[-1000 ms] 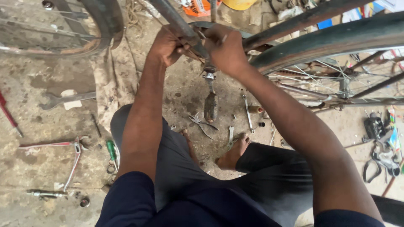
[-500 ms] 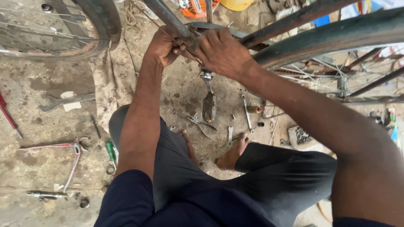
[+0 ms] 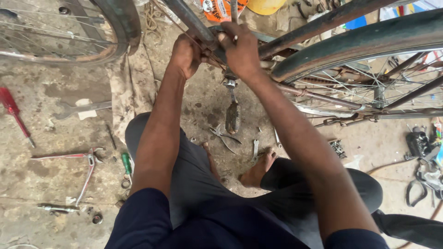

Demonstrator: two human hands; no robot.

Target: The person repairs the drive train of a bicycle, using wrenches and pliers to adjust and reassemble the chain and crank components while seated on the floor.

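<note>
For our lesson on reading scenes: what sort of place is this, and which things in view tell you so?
Most likely an informal bicycle repair spot on bare concrete ground. A bicycle frame and spoked wheel are being worked on by both hands, and loose tools lie about: a wrench, pliers and a red screwdriver.

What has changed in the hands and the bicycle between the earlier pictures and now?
Little changed: both the left hand and the right hand keep their grip at the frame's crank area, the right shifting slightly. The pedal still hangs below. Tools on the floor stayed put.
</note>
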